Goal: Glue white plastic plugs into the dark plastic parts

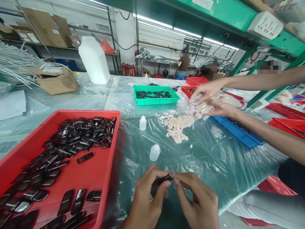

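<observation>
You've got two hands (pixel 148 198), one black piece (pixel 164 180) between them, two small bottles (pixel 155 153) just ahead, one green tray (pixel 157 101), one white jug (pixel 94 60), one power strip (pixel 265 26).

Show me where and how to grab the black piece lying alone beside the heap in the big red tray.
Pinch the black piece by its long edges, mid-length, from above: it's long and narrow, with bare space on its near side, and the red tray has raised sides that would likely hinder reaching sideways.

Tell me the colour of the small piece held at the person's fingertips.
The small piece is black; the head view shows it.
</observation>
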`<state>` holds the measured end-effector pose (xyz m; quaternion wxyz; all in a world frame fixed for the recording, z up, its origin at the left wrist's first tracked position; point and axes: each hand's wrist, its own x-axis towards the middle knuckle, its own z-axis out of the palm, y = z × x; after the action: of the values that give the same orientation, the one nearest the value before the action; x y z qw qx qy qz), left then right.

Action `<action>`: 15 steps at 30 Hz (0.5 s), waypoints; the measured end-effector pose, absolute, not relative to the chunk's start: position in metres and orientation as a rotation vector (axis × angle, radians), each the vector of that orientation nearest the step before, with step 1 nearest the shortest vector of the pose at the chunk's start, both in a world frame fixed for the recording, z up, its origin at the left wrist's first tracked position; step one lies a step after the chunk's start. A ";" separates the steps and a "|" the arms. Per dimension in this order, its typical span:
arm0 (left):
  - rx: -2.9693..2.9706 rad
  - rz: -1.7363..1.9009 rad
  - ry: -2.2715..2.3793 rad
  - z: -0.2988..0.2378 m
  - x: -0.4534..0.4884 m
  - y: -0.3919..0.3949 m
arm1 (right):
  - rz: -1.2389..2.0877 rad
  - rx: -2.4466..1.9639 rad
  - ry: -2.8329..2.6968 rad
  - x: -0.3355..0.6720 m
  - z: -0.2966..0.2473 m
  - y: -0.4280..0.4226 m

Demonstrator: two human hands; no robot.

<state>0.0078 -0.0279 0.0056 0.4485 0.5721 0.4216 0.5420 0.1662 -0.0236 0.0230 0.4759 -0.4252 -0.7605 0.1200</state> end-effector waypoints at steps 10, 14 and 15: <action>1.310 1.333 0.975 0.007 0.011 -0.027 | 0.224 -1.129 -1.768 0.167 0.021 -0.027; 1.297 1.336 0.963 0.007 0.011 -0.027 | -0.022 -1.109 -1.865 0.166 0.020 -0.029; 1.303 1.334 0.959 0.006 0.011 -0.027 | -0.064 -1.121 -1.878 0.166 0.020 -0.030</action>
<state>0.0114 -0.0269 0.0064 0.4988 0.5385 0.3965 0.5513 0.1663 -0.0296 0.0199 0.4587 -0.4553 -0.7627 -0.0259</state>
